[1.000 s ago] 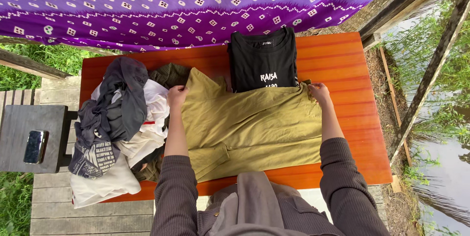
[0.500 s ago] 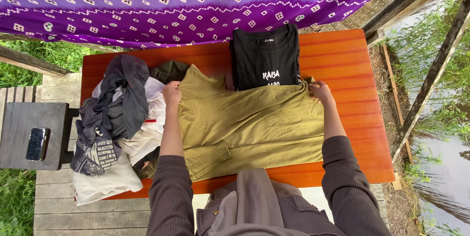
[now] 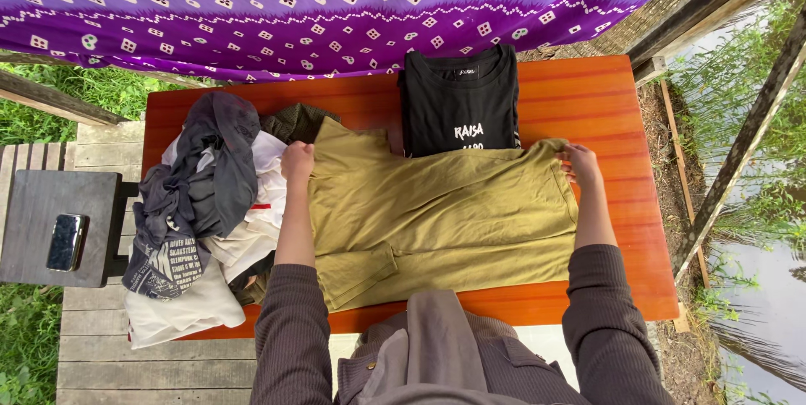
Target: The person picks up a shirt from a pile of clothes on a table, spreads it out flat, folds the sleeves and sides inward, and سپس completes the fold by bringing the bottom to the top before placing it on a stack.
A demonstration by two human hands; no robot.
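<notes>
An olive-green shirt (image 3: 437,212) lies spread flat across the middle of the orange wooden table (image 3: 604,103). My left hand (image 3: 296,159) grips its upper left edge, close to the pile of clothes. At the shirt's upper right corner my right hand (image 3: 581,164) pinches the fabric. A folded black T-shirt (image 3: 460,99) with white print rests just beyond the olive shirt, its lower part covered by it.
A heap of grey, white and dark clothes (image 3: 201,203) fills the table's left end. A phone (image 3: 65,241) lies on a dark stool (image 3: 34,203) at the left. A purple patterned cloth (image 3: 336,2) hangs behind the table. Wooden posts and water lie to the right.
My right hand has drawn the shirt's right corner outward to the right, stretching the fabric wider. My left hand has stayed at the left edge.
</notes>
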